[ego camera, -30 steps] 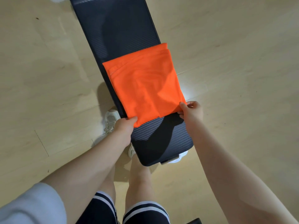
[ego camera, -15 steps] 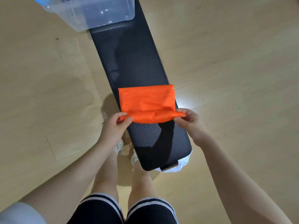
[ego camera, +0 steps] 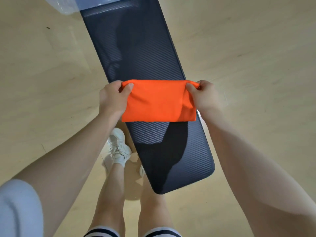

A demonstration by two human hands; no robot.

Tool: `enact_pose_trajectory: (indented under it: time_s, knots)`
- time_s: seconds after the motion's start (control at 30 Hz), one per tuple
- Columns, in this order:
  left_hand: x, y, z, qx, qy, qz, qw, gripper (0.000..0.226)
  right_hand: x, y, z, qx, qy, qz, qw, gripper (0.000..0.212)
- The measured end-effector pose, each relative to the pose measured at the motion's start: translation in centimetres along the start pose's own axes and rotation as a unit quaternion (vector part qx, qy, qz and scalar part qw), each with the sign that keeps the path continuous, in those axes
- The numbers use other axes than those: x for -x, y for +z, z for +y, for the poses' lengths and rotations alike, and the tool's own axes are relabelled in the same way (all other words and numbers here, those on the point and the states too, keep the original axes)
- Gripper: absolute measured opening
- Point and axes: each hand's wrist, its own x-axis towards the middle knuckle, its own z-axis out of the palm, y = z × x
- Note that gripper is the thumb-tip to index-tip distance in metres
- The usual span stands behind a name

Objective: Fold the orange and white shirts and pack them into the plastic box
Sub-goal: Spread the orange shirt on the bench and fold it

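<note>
The orange shirt [ego camera: 157, 101] is folded into a small rectangle on the long dark bench [ego camera: 136, 48]. My left hand [ego camera: 112, 98] pinches its far left corner and my right hand [ego camera: 203, 94] pinches its far right corner, both at the far edge of the fold. Only a corner of the clear plastic box [ego camera: 68, 6] shows at the top left, at the bench's far end. No white shirt is in view.
The bench runs slanted over a pale wooden floor [ego camera: 248, 48]. My legs and a white shoe [ego camera: 118, 144] stand at the bench's near left side. A pale sleeve [ego camera: 18, 207] fills the bottom left corner.
Both hands carried the shirt's near edge over to the far edge, halving the orange shirt. The view has tilted down, so the plastic box is mostly out of frame.
</note>
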Motion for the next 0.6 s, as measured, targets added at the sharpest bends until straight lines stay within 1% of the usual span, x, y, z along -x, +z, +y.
enact_pose_trajectory:
  time_s: [0.03,0.07,0.1,0.13,0.17,0.2,0.23,0.27,0.3,0.33,0.37,0.47,0.53,0.6]
  knots:
    - [-0.4,0.5,-0.3,-0.03,-0.01,0.003,0.999,0.03,-0.2,0.4,0.2,0.026,0.008,-0.001,1.0,0.024]
    - [-0.4,0.8,-0.5,-0.071,-0.026,0.003,0.997,0.027,-0.1,0.7,0.2,0.054,0.02,-0.001,0.998,0.027]
    - [-0.3,0.9,-0.7,-0.117,-0.04,0.006,0.992,0.028,0.5,0.9,0.2,0.109,0.015,0.012,0.994,0.033]
    - [0.1,0.9,-0.7,-0.165,-0.036,0.016,0.986,0.03,1.2,1.1,0.2,0.198,-0.029,0.049,0.978,0.041]
    - [0.7,1.0,-0.9,-0.198,0.006,0.04,0.979,0.033,2.3,1.5,0.3,0.283,-0.116,0.103,0.946,0.047]
    - [1.3,1.2,-1.1,-0.215,0.082,0.059,0.972,0.038,3.6,1.9,0.3,0.331,-0.209,0.138,0.91,0.05]
    - [1.9,1.5,-1.1,-0.222,0.172,0.058,0.958,0.044,4.8,2.3,0.2,0.332,-0.29,0.135,0.888,0.051]
    - [2.4,2.0,-1.2,-0.234,0.258,0.036,0.937,0.049,5.9,2.9,0.1,0.319,-0.346,0.098,0.877,0.053]
    - [2.6,2.6,-1.5,-0.255,0.317,-0.005,0.914,0.054,6.7,3.7,0.2,0.31,-0.377,0.052,0.872,0.055]
    - [2.7,3.0,-1.7,-0.28,0.341,-0.04,0.897,0.057,7.2,4.4,0.2,0.314,-0.388,0.009,0.867,0.056]
    - [2.7,3.2,-2.1,-0.298,0.334,-0.07,0.891,0.062,7.5,5.2,0.1,0.323,-0.389,-0.021,0.862,0.058]
    - [2.1,3.5,-3.6,-0.323,0.243,-0.121,0.907,0.08,6.7,6.5,0.2,0.345,-0.364,-0.075,0.862,0.063]
    - [2.2,3.7,-4.6,-0.349,0.236,-0.132,0.897,0.084,5.6,6.5,1.2,0.375,-0.368,-0.082,0.847,0.066]
    - [2.3,3.6,-4.8,-0.37,0.239,-0.137,0.887,0.085,4.6,5.9,2.5,0.413,-0.36,-0.066,0.834,0.065]
